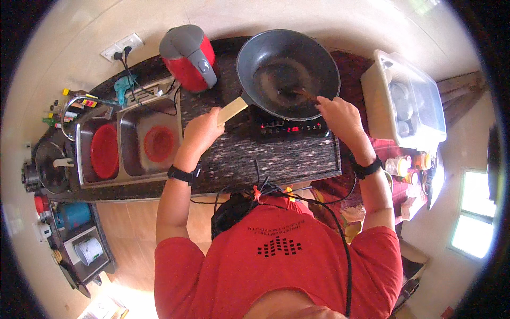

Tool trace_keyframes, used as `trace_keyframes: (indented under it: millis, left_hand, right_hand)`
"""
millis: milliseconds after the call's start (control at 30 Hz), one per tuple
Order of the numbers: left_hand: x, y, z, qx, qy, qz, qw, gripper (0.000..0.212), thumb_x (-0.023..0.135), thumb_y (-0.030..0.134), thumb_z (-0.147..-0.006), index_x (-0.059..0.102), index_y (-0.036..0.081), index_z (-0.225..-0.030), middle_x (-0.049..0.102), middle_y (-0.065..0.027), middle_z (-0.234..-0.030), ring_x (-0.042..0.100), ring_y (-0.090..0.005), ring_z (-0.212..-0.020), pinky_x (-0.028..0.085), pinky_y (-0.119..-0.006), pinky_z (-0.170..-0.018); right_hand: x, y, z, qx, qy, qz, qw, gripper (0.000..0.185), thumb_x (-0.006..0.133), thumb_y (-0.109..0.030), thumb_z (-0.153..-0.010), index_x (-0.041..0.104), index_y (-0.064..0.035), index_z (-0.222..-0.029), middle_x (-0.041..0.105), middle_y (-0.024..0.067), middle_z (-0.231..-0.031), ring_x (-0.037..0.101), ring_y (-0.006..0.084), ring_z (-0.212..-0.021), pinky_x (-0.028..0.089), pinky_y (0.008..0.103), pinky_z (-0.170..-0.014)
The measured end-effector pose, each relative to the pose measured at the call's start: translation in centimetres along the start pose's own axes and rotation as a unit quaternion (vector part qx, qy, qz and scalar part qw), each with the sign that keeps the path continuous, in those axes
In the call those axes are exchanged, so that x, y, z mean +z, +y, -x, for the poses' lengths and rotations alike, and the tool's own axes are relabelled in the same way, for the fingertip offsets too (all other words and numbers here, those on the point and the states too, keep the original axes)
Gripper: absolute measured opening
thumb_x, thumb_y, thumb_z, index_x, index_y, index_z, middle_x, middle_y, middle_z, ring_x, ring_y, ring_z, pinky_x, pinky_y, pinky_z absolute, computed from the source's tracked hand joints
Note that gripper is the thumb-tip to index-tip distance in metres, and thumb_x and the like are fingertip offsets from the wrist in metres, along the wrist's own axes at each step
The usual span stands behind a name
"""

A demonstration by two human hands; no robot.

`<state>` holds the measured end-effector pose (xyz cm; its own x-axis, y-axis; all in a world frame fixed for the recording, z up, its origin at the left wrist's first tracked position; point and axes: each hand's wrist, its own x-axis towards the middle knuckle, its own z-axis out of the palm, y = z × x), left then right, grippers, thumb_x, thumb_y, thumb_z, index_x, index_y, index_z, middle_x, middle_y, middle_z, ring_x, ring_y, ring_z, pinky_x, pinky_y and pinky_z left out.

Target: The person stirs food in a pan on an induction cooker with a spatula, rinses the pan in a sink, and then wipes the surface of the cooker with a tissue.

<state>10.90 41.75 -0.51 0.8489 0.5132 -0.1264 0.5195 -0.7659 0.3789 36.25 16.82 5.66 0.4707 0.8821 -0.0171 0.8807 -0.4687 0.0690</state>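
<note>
A deep dark wok (279,60) rests on an induction cooktop (293,129) whose red display is lit. My left hand (204,129) is closed around the wok's pale handle (232,111). In my right hand (340,117), at the wok's near right rim, is a brown utensil (305,94), perhaps a wooden spatula. Its lower end reaches into the wok, beside a small dark patch at the bottom; I cannot tell what that patch is. My right hand hides the rest of the utensil.
Left of the wok stands a red and grey electric kettle (191,60). A double steel sink (131,175) holds a red basin (105,151) and a red strainer (158,144). A lidded plastic bin (378,107) and several small jars (398,166) are at the right. Black cables (275,191) cross before my chest.
</note>
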Motion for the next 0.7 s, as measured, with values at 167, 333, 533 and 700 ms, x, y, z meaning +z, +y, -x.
trace_keyframes:
  millis: [167, 333, 533, 700]
  left_hand:
    - [0.1, 0.0, -0.2, -0.013, -0.022, -0.005, 1.0, 0.032, 0.062, 0.028, -0.085, 0.055, 0.009, -0.11, 0.068, -0.0207, -0.086, 0.066, -0.0399, -0.082, 0.052, -0.051, -0.07]
    - [0.4, -0.5, -0.1, -0.012, -0.021, 0.0, 1.0, 0.031, 0.062, 0.027, -0.085, 0.055, 0.008, -0.108, 0.067, -0.0209, -0.085, 0.065, -0.04, -0.082, 0.052, -0.051, -0.07]
    - [0.2, -0.4, -0.3, -0.008, -0.034, -0.001, 0.999, 0.032, 0.063, 0.026, -0.084, 0.055, 0.006, -0.107, 0.067, -0.0215, -0.085, 0.065, -0.0401, -0.082, 0.052, -0.05, -0.07]
    - [0.1, -0.3, -0.2, -0.012, -0.039, 0.007, 0.999, 0.036, 0.064, 0.027, -0.083, 0.055, 0.005, -0.111, 0.067, -0.022, -0.087, 0.065, -0.0401, -0.083, 0.051, -0.05, -0.07]
  right_hand:
    - [1.3, 3.6, 0.7, 0.111, -0.023, -0.413, 0.904, 0.023, 0.052, -0.025, -0.097, 0.062, -0.0058, -0.103, 0.061, 0.0081, -0.076, 0.06, 0.0177, -0.068, 0.048, 0.0319, -0.056]
    - [1.0, 5.0, 2.4, 0.298, -0.111, -0.731, 0.603, 0.033, 0.058, -0.034, -0.095, 0.061, -0.004, -0.109, 0.059, 0.0068, -0.086, 0.055, 0.0142, -0.064, 0.044, 0.026, -0.057]
    - [5.5, 3.8, 2.1, 0.12, 0.083, -0.349, 0.926, 0.034, 0.056, -0.025, -0.093, 0.057, -0.008, -0.123, 0.061, 0.0246, -0.11, 0.062, 0.0413, -0.092, 0.051, 0.0452, -0.077]
    - [3.6, 0.5, 2.9, 0.072, 0.122, -0.114, 0.983, 0.037, 0.061, -0.025, -0.091, 0.059, -0.0137, -0.126, 0.053, 0.0149, -0.079, 0.059, 0.033, -0.069, 0.049, 0.0432, -0.06]
